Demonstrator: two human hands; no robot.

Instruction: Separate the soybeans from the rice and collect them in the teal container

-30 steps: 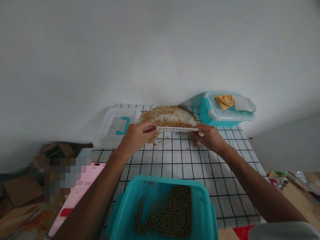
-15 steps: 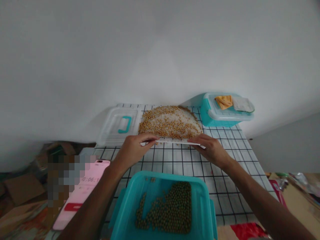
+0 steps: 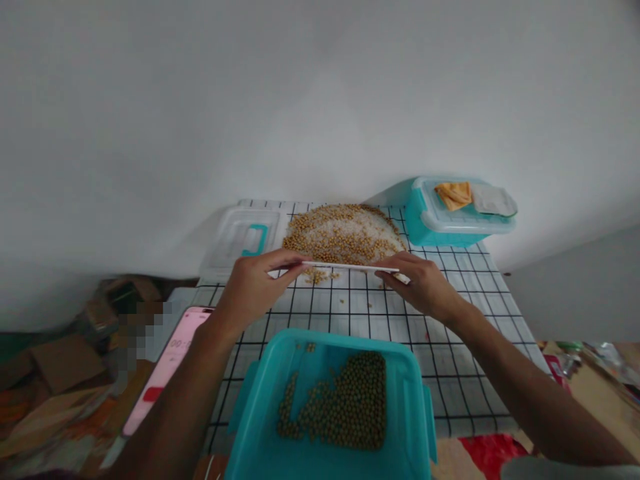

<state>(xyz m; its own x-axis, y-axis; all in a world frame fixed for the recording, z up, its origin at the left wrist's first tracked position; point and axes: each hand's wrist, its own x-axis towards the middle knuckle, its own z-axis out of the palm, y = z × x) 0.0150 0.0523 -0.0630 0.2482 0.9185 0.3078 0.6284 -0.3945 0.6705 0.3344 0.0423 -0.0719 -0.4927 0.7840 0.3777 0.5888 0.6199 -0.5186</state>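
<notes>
My left hand pinches the left end of a thin, white, flat piece, seen nearly edge-on. At its right end my right hand grips it the same way, fingers closed. Directly behind the white edge is a wide, half-round heap of yellow beans mixed with white grains; I cannot tell how much of it rests on the piece. A few loose yellow beans lie on the tabletop just below the edge. Nearest me stands an uncovered teal box with greenish beans inside.
A clear lid with a teal handle lies at the back left. A lidded teal box carrying an orange cloth and a whitish cloth stands back right. A pink-screened phone is beside my left forearm. The grid-patterned table meets a wall behind.
Both hands have raised or pushed the white piece's near edge slightly away from me. More loose yellow beans show below that edge. The whole view has shifted a little.
</notes>
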